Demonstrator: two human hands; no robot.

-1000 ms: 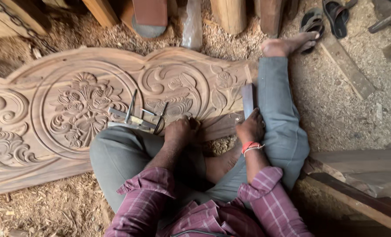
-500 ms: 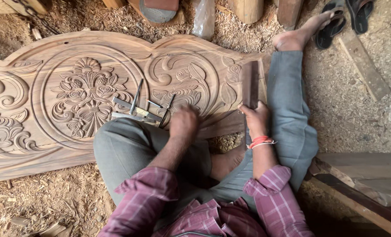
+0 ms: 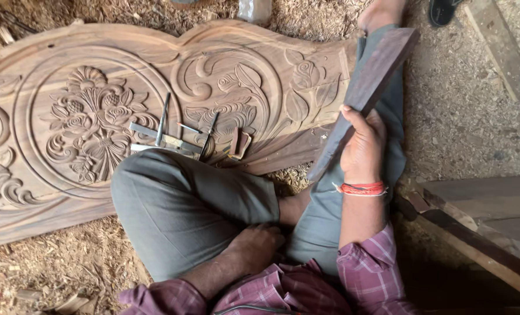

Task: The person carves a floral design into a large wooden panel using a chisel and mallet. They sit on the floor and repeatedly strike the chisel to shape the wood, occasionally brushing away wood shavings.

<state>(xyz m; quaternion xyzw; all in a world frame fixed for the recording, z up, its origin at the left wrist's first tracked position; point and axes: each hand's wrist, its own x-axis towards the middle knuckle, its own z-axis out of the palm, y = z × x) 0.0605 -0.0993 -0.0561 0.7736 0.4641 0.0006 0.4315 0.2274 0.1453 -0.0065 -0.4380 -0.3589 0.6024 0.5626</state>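
Note:
I sit cross-legged on a sawdust floor in front of a large carved wooden panel (image 3: 96, 116) with flower and scroll relief. My right hand (image 3: 362, 146), with a red thread at the wrist, grips a long dark wooden stick (image 3: 368, 87) raised over my right leg. My left hand (image 3: 258, 245) rests low against my lap, fingers curled, with nothing visible in it. Several metal chisels (image 3: 172, 137) lie on the panel just beyond my left knee, beside a small brown block (image 3: 239, 143).
Wood shavings cover the ground around the panel. Planks and a wooden frame (image 3: 481, 216) lie at the right. A sandal (image 3: 443, 10) and another plank (image 3: 502, 49) sit at the top right. My bare foot (image 3: 379, 13) reaches the panel's upper right end.
My left hand has drawn back from the chisels on the panel to my lap. My right hand has lifted the dark stick higher, and the view has closed in.

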